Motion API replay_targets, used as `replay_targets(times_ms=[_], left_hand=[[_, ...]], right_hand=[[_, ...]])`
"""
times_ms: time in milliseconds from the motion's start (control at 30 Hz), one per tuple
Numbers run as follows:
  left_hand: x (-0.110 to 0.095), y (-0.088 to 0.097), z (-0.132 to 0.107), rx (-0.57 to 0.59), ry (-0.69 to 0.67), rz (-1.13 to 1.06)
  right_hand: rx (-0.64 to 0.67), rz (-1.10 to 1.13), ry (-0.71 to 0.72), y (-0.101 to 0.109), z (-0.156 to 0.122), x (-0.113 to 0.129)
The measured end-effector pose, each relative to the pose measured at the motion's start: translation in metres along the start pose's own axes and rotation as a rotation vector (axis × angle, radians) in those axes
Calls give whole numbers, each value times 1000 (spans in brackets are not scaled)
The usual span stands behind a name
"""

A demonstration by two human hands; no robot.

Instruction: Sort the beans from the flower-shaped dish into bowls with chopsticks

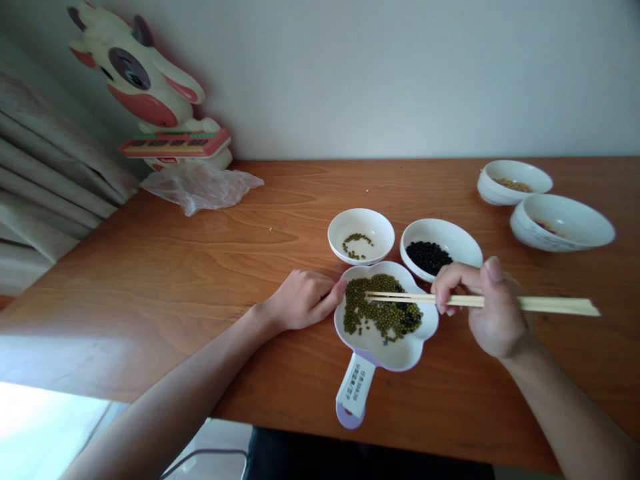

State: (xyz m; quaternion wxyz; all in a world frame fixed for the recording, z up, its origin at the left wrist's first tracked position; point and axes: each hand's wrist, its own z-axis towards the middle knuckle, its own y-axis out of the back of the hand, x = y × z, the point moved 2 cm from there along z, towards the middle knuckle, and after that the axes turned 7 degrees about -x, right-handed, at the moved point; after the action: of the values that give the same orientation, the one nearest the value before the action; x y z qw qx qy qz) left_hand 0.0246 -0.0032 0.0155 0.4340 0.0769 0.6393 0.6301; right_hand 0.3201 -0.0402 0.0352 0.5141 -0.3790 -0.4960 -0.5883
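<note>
A flower-shaped white dish (413,348) with a lilac underside and a labelled handle lies on the table, handle toward me. In it are many green mung beans (385,320), with some black beans (411,319) mixed in at the right. My left hand (307,300) is closed at the dish's left edge, its thumb pressed on the rim; the other fingertips are hidden. A pair of wooden chopsticks (463,301) is gripped in my right hand (493,310). Their tips are close together over the mung beans; I cannot tell whether a bean is between them.
Just behind the dish stand a white bowl (360,223) with some mung beans and another bowl (463,243) with black beans. Two more bowls, one with tan grains (515,185), sit farther right. A cow toy (150,87) and a clear plastic bag (205,190) are at the back left.
</note>
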Motion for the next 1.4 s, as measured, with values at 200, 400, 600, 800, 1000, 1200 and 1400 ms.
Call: replay_targets(times_ms=[200,400,600,800,1000,1200,1400], left_hand=[[0,-1,1,-4,-4,-2],[-1,-1,1,-9,-4,1],[-1,-1,2,-7,1,-2],[0,-2,1,-1,3,-5],[1,-2,2,6,14,15],[1,-2,2,-8,1,44],[1,-2,2,-16,-18,46]], right_hand=[[18,24,-7,-3,0,2],[15,-18,47,-5,-1,3],[-19,-40,95,-6,-5,-2],[60,-24,34,-9,-7,-5],[20,-11,78,-10,-7,-5],[-4,7,151,-10,-6,-6],[-24,44,196,-11,-8,-10]])
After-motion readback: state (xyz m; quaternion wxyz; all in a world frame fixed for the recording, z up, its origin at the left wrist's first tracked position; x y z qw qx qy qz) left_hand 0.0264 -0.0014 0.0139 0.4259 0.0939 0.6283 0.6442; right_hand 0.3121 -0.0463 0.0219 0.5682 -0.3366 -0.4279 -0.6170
